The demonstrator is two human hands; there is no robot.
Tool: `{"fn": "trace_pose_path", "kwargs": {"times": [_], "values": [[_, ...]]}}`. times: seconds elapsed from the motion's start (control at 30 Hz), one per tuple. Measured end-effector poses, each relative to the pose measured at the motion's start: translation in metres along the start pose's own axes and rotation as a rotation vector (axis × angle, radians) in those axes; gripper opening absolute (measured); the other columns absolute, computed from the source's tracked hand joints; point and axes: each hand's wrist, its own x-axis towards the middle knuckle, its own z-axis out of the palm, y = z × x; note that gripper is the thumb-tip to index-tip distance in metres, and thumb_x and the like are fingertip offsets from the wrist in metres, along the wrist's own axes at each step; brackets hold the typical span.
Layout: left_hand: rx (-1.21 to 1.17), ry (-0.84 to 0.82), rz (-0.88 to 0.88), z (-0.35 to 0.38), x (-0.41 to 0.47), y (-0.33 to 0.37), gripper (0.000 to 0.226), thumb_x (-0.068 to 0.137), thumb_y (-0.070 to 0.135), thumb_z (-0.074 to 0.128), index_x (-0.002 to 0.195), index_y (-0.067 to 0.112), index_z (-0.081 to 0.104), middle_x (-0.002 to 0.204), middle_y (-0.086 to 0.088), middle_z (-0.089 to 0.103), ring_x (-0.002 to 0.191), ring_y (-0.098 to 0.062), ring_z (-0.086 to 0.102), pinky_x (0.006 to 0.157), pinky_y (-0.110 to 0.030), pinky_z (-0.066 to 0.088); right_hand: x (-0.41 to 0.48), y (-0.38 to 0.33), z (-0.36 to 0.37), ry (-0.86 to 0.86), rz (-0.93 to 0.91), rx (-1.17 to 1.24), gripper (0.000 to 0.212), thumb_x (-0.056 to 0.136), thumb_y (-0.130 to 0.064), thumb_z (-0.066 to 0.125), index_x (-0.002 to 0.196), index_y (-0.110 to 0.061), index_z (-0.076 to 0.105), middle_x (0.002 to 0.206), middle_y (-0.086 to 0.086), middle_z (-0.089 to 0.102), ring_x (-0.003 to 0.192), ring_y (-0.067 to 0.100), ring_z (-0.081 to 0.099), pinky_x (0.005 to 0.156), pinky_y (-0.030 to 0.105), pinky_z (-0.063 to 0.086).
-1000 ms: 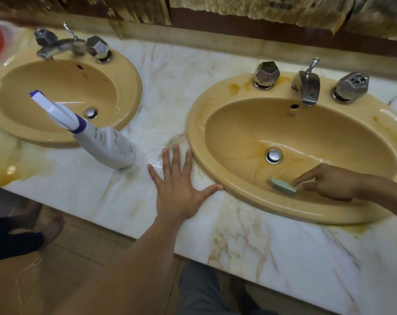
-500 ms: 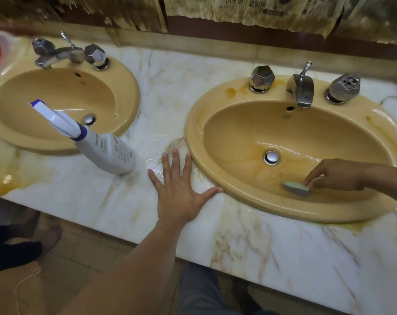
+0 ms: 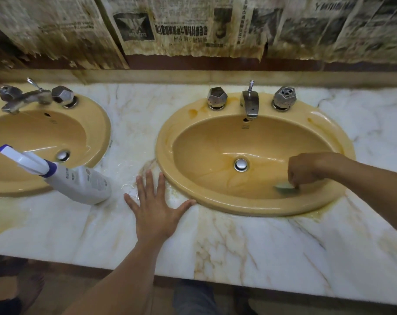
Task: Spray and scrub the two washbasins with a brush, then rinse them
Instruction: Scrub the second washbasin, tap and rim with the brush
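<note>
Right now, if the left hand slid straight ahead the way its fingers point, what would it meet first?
Most likely the rim of the right basin. The left hand lies flat on the counter with its thumb-side finger right beside that rim. The other fingers face only wet counter as far as the back ledge.

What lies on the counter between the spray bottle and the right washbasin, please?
Only the left hand, flat on the wet marble counter, as the head view shows.

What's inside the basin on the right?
The right hand grips a pale brush against the basin wall; a metal drain sits at the bottom. Fingers cover most of the brush.
</note>
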Motion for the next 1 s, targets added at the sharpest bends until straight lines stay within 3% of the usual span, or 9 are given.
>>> {"fn": "trace_pose_path", "kwargs": {"times": [0.13,0.23,0.3,0.4,0.5,0.67,0.77,0.87,1.0], "values": [[0.001,0.014,0.010,0.001,0.001,0.000,0.118,0.072,0.104,0.019,0.164,0.035,-0.002,0.172,0.004,-0.015,0.155,-0.018,-0.026,0.121,-0.067,-0.009,0.013,0.003,0.016,0.062,-0.036,-0.091,0.022,0.089,-0.033,0.063,0.106,-0.026,0.076,0.105,0.000,0.073,0.092,0.020,0.067,0.090,0.040,0.057],[0.008,0.013,0.014,0.003,0.002,-0.001,0.117,0.072,0.104,0.020,0.164,0.035,-0.003,0.172,0.004,-0.017,0.155,-0.018,-0.027,0.121,-0.068,-0.009,0.018,-0.011,0.019,-0.042,-0.162,0.303,0.016,0.087,-0.039,0.067,0.096,-0.044,0.078,0.083,0.014,0.072,0.064,0.022,0.055,0.062,0.036,0.053],[0.010,0.011,0.014,0.003,0.002,-0.001,0.118,0.072,0.104,0.019,0.165,0.034,-0.003,0.171,0.005,-0.018,0.154,-0.018,-0.028,0.121,-0.067,-0.009,0.022,-0.011,0.016,-0.055,-0.123,0.334,0.016,0.091,-0.032,0.066,0.100,-0.035,0.079,0.067,0.007,0.061,0.052,0.021,0.047,0.050,0.027,0.045],[0.008,0.013,0.018,0.003,0.003,-0.001,0.118,0.072,0.104,0.019,0.165,0.034,0.000,0.172,0.005,-0.017,0.155,-0.018,-0.027,0.122,-0.066,-0.010,0.033,-0.009,0.020,0.133,0.049,0.099,0.029,0.089,-0.035,0.060,0.112,-0.026,0.073,0.106,0.003,0.069,0.088,0.023,0.065,0.080,0.035,0.058],[0.007,0.018,0.018,0.003,0.003,-0.001,0.117,0.072,0.104,0.020,0.165,0.034,0.001,0.172,0.005,-0.017,0.155,-0.019,-0.026,0.122,-0.067,-0.009,0.040,-0.024,0.029,0.252,0.033,0.215,0.032,0.095,-0.035,0.057,0.123,-0.032,0.071,0.128,0.003,0.063,0.112,0.026,0.061,0.094,0.036,0.052],[0.015,0.007,0.012,0.002,0.004,-0.001,0.118,0.071,0.105,0.017,0.164,0.035,-0.001,0.171,0.006,-0.019,0.155,-0.018,-0.026,0.122,-0.066,-0.009,0.035,-0.063,0.032,0.081,-0.260,0.528,0.017,0.090,-0.043,0.065,0.099,-0.054,0.075,0.090,0.001,0.071,0.065,0.030,0.064,0.058,0.033,0.057],[0.005,0.012,0.013,0.002,0.004,-0.001,0.119,0.071,0.105,0.019,0.165,0.035,0.002,0.172,0.006,-0.017,0.156,-0.018,-0.025,0.122,-0.066,-0.009,0.018,-0.037,0.013,-0.027,-0.238,0.360,0.017,0.093,-0.036,0.062,0.100,-0.040,0.077,0.061,-0.001,0.058,0.051,0.025,0.048,0.048,0.027,0.045],[-0.003,0.024,0.016,0.002,0.003,-0.001,0.120,0.070,0.105,0.017,0.165,0.033,0.007,0.172,0.005,-0.014,0.156,-0.018,-0.023,0.122,-0.066,-0.009,-0.004,0.013,-0.007,0.004,-0.018,-0.130,0.041,0.086,-0.048,0.053,0.111,-0.022,0.072,0.098,-0.002,0.070,0.085,0.021,0.064,0.079,0.032,0.055],[-0.012,0.035,0.019,0.003,0.003,0.000,0.120,0.070,0.105,0.019,0.165,0.032,0.011,0.173,0.004,-0.010,0.157,-0.018,-0.020,0.122,-0.067,-0.006,-0.026,0.044,-0.018,0.104,0.106,-0.324,0.034,0.097,-0.051,0.045,0.116,-0.031,0.066,0.110,-0.008,0.064,0.095,0.015,0.063,0.080,0.031,0.055]]}}
